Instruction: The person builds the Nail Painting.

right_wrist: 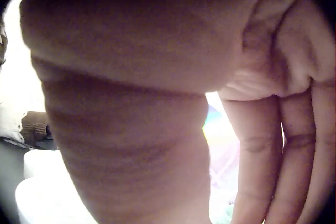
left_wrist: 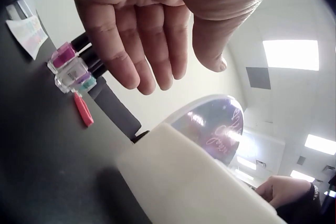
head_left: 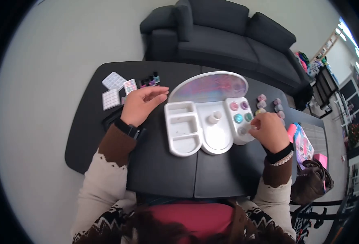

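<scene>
Several small pots (head_left: 238,118) sit in white tray (head_left: 183,127) on counter (head_left: 163,175), snug fit probably keeping them upright. Right hand (head_left: 271,130) bunched at tray's right edge, presumably to spare neighboring pots; grip hidden, cannot tell whether clamped. Left hand (head_left: 139,106) relaxed, holding nothing, left of tray.

White tray (left_wrist: 189,176) partly beyond left-wrist view's bottom edge

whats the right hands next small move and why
Perhaps lower the right hand slightly, seating any pot it may pinch: it is at the right edge of the white pot tray, where a pink pot, purple pot and teal pot sit in recesses. What it grips is unclear.
</scene>
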